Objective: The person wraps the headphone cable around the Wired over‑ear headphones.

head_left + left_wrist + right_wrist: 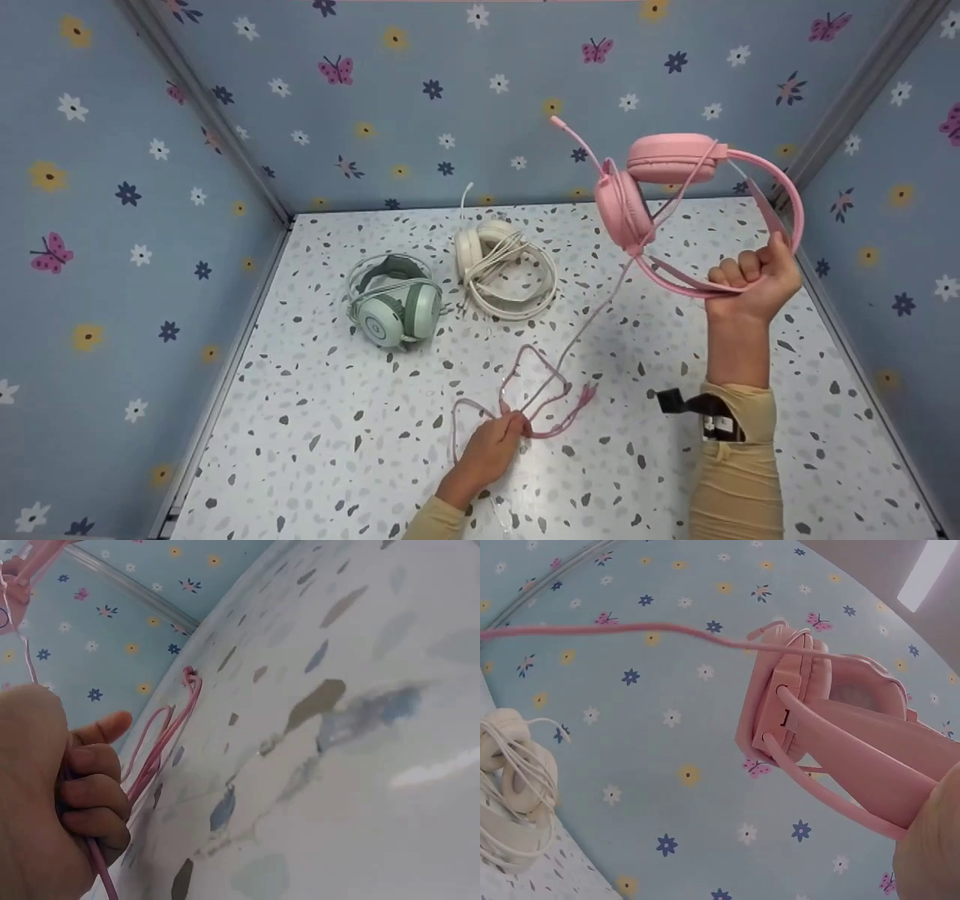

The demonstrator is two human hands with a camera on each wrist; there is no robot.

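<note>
My right hand [757, 277] grips the headband of a pink headset [626, 206], raised well above the table at the right. Its two ear cups point left and its thin microphone boom sticks up. From the lower ear cup a pink cable [596, 311] runs down, fairly straight, to my left hand [491, 450]. There the fingers curl round the cable low over the tabletop, with loose loops and the plug end spreading out beside the fist. In the left wrist view, the cable [101, 870] also comes out below the curled fingers.
A green headset [397, 304] lies at the left of the speckled white table [315, 450], its cable wrapped round it. Close by, toward the back, lies a cream headset [510, 270] with a bundled cable. Flower-patterned walls [450, 97] enclose the back and both sides.
</note>
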